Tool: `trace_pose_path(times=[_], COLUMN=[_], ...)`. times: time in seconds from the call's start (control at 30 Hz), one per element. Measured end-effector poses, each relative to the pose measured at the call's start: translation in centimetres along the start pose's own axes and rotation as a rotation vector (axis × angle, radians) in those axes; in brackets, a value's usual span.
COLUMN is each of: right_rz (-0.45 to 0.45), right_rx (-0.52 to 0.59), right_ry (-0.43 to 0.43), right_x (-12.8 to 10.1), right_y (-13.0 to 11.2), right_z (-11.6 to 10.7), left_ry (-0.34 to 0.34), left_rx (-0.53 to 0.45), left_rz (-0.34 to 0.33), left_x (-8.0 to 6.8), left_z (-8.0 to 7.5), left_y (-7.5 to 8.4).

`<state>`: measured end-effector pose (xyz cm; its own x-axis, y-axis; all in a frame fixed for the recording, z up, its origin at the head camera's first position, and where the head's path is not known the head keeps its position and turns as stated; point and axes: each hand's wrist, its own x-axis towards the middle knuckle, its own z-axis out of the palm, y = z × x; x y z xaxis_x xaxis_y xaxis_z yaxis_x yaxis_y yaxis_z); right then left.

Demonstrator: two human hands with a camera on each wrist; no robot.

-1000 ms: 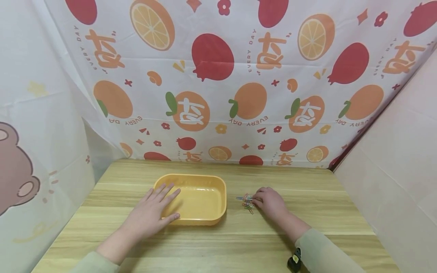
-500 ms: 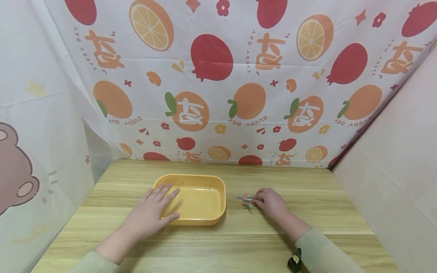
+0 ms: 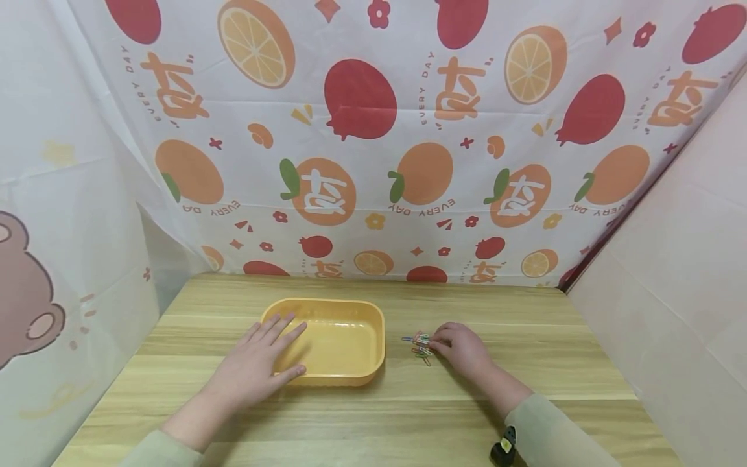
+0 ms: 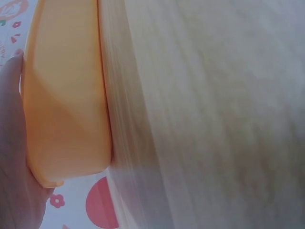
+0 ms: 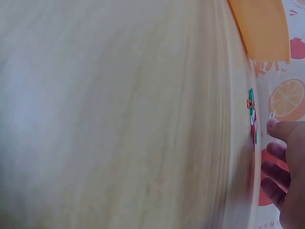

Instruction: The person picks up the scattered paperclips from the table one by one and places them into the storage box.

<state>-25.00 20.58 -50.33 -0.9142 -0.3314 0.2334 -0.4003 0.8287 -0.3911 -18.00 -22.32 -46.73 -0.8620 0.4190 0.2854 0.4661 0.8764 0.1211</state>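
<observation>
The left hand [image 3: 253,366] rests flat, fingers straight, on the shallow orange plastic tray [image 3: 344,324] on the wooden table [image 3: 408,415]. The right hand [image 3: 463,347] pinches a small white paperclip [image 5: 271,116] beside the coloured paperclip pile [image 3: 419,346].

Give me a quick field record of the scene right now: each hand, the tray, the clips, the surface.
left hand: flat, fingers straight, resting on the near-left rim of the tray
right hand: fingers curled at the clip pile; wrist view shows a pale clip pinched at the fingertips
shallow orange plastic tray: rectangular, nothing visible inside
pile of coloured paper clips: on the table, right of the tray, apart from it
light wooden table: bears tray, clips and both hands
backdrop: fruit-print cloth behind the table
</observation>
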Motion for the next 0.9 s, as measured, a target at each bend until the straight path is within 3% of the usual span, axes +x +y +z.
trace_pose_path(times=[0.53,0.9], right_rz=[0.116,0.12], right_rx=[0.224,0.296], right_ry=[0.007,0.019], right_x=[-0.1,0.2], right_y=[-1.4,-2.7], right_z=[-0.7,-1.1], left_ry=[-0.016,-0.005], left_rx=[-0.019,-0.027], left_rz=[-0.011,-0.004], left_x=[-0.4,-0.4], left_z=[0.0,0.1], left_y=[0.3,0.2])
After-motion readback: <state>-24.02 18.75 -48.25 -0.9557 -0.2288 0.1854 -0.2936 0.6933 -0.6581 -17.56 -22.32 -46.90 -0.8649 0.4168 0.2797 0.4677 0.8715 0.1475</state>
